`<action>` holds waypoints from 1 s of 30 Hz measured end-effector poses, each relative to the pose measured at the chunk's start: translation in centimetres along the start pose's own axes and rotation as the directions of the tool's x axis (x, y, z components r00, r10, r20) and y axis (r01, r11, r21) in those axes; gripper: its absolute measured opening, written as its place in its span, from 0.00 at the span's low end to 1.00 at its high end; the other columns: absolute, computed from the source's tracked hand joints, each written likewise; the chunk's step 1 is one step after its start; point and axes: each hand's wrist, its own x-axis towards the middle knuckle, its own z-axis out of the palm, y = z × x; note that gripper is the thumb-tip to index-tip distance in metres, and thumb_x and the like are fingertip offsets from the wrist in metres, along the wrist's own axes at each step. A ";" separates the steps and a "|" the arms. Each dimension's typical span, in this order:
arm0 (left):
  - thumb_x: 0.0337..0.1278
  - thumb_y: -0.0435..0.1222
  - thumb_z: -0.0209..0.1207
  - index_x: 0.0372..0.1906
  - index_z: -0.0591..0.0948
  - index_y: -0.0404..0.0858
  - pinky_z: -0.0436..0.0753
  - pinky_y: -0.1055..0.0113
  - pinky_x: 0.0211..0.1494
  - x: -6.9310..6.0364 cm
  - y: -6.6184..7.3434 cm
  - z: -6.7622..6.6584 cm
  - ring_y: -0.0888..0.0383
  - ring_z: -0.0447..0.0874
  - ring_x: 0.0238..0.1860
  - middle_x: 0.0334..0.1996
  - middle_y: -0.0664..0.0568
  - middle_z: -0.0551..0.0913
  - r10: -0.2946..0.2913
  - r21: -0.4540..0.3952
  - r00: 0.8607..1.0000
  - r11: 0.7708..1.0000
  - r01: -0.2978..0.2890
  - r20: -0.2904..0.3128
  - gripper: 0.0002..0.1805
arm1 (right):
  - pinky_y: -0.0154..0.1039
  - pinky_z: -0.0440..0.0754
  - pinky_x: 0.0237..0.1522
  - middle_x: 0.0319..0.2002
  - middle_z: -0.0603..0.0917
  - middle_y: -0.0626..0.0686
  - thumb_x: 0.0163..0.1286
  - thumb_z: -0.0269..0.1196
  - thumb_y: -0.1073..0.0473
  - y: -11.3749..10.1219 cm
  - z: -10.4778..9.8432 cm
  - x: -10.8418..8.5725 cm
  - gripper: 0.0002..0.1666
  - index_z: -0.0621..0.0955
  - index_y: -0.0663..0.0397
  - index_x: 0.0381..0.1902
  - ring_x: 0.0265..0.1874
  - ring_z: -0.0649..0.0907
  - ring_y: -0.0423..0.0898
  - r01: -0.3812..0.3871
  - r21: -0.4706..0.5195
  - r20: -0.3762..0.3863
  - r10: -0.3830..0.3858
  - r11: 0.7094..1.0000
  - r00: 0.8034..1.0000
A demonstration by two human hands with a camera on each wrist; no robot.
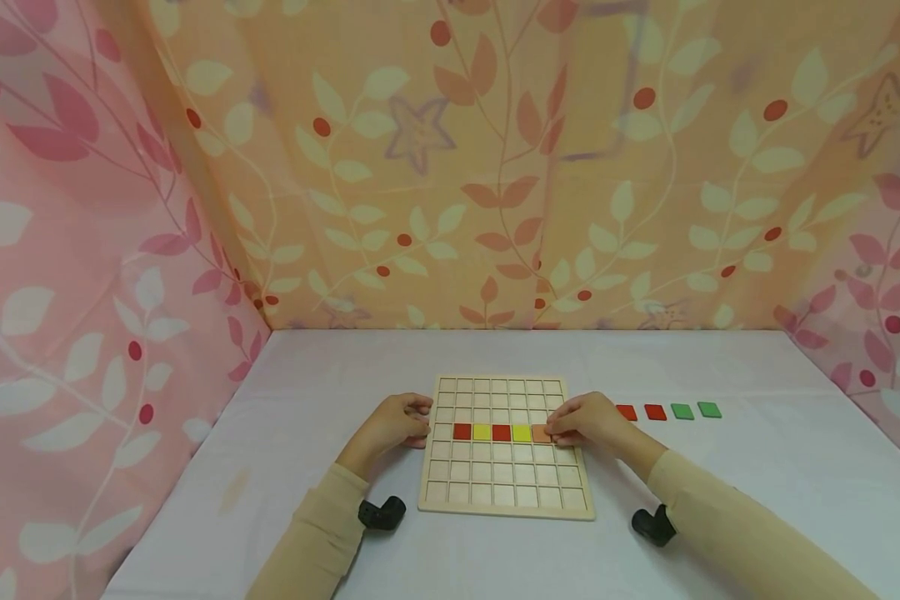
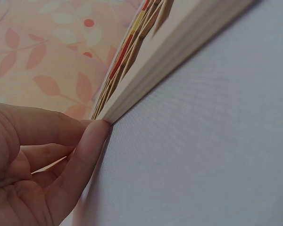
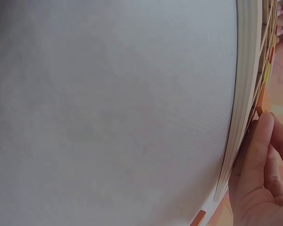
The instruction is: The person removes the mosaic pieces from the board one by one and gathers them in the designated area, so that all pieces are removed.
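A square wooden grid board [image 1: 506, 497] lies flat on the table. Along its middle row sit red [image 1: 462, 432], yellow [image 1: 482, 432], red [image 1: 501, 432] and yellow [image 1: 521, 433] square tiles, ending in an orange tile [image 1: 541, 432] near the right side. My right hand [image 1: 592, 423] pinches the orange tile at its right edge; in the right wrist view thumb and finger meet at the orange tile [image 3: 262, 98]. At the board's left edge, my left hand [image 1: 390, 427] holds the rim between thumb and forefinger, as the left wrist view shows of the board [image 2: 146, 70].
Right of the board, partly behind my right hand, lie two red tiles [image 1: 655, 412] and two green tiles [image 1: 709, 410] in a row. A white cloth [image 1: 330, 367] covers the table. Patterned curtains [image 1: 420, 208] enclose the back and sides.
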 end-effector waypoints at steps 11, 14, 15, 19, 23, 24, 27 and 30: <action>0.51 0.18 0.61 0.60 0.77 0.29 0.90 0.65 0.34 -0.2 -0.1 -0.2 0.57 0.81 0.38 0.48 0.41 0.79 0.003 0.007 1.000 1.000 -0.003 0.001 0.27 | 0.31 0.88 0.32 0.27 0.87 0.50 0.62 0.70 0.64 -0.1 -0.2 -1.0 0.17 0.84 0.71 0.47 0.23 0.84 0.39 -0.002 0.023 -0.007 0.002 1.000 1.000; 0.52 0.18 0.61 0.60 0.77 0.29 0.90 0.65 0.34 -0.1 -0.1 -0.2 0.57 0.81 0.38 0.48 0.41 0.79 0.010 0.012 1.000 1.000 -0.010 0.007 0.27 | 0.30 0.87 0.32 0.27 0.87 0.49 0.62 0.70 0.62 0.2 -1.1 -1.7 0.20 0.84 0.70 0.49 0.24 0.84 0.38 0.002 0.022 -0.006 -0.002 1.000 1.000; 0.52 0.18 0.61 0.60 0.77 0.29 0.90 0.65 0.34 -0.1 -0.1 -0.2 0.57 0.81 0.37 0.48 0.41 0.80 0.012 0.013 1.000 1.000 -0.012 0.008 0.27 | 0.30 0.87 0.33 0.27 0.87 0.49 0.62 0.70 0.62 0.3 -1.5 -1.9 0.21 0.83 0.71 0.50 0.24 0.84 0.38 0.009 0.022 0.000 -0.009 1.000 1.000; 0.52 0.18 0.61 0.60 0.77 0.30 0.89 0.66 0.33 -0.1 0.0 -0.3 0.57 0.81 0.36 0.47 0.41 0.79 0.011 0.017 1.000 1.000 -0.012 0.003 0.27 | 0.29 0.87 0.33 0.27 0.88 0.48 0.62 0.70 0.63 0.9 -3.0 -2.5 0.22 0.83 0.72 0.51 0.24 0.84 0.37 0.010 0.026 -0.012 -0.010 1.000 1.000; 0.52 0.18 0.61 0.60 0.78 0.30 0.89 0.66 0.33 -0.1 0.1 -0.3 0.58 0.81 0.36 0.47 0.42 0.79 0.007 0.018 1.000 1.000 -0.007 -0.001 0.27 | 0.30 0.88 0.33 0.30 0.89 0.49 0.62 0.69 0.64 1.5 -4.1 -2.8 0.22 0.82 0.73 0.52 0.25 0.85 0.37 -0.011 0.038 -0.026 0.012 0.999 1.000; 0.52 0.18 0.61 0.60 0.77 0.29 0.89 0.66 0.33 -0.1 0.1 -0.3 0.58 0.81 0.36 0.47 0.42 0.79 0.012 0.023 1.000 1.000 -0.012 0.000 0.27 | 0.31 0.88 0.33 0.32 0.89 0.50 0.63 0.69 0.65 1.7 -4.4 -2.9 0.21 0.82 0.74 0.51 0.25 0.85 0.37 -0.008 0.042 -0.025 0.009 0.999 1.000; 0.52 0.18 0.61 0.60 0.77 0.29 0.90 0.66 0.33 -0.1 0.0 -0.2 0.58 0.81 0.35 0.47 0.41 0.79 0.007 0.021 1.000 1.000 -0.007 0.000 0.27 | 0.31 0.88 0.33 0.35 0.90 0.51 0.64 0.67 0.66 2.2 -5.2 -3.1 0.21 0.81 0.76 0.51 0.25 0.85 0.37 0.000 0.033 -0.023 0.001 0.999 1.000; 0.52 0.18 0.61 0.60 0.77 0.29 0.90 0.66 0.33 -0.1 0.0 -0.1 0.57 0.80 0.36 0.48 0.41 0.79 0.002 0.026 1.000 1.000 -0.002 -0.001 0.27 | 0.31 0.88 0.33 0.35 0.90 0.51 0.66 0.66 0.65 2.7 -5.9 -3.2 0.21 0.80 0.77 0.52 0.25 0.85 0.37 -0.007 0.028 -0.026 0.007 1.000 1.000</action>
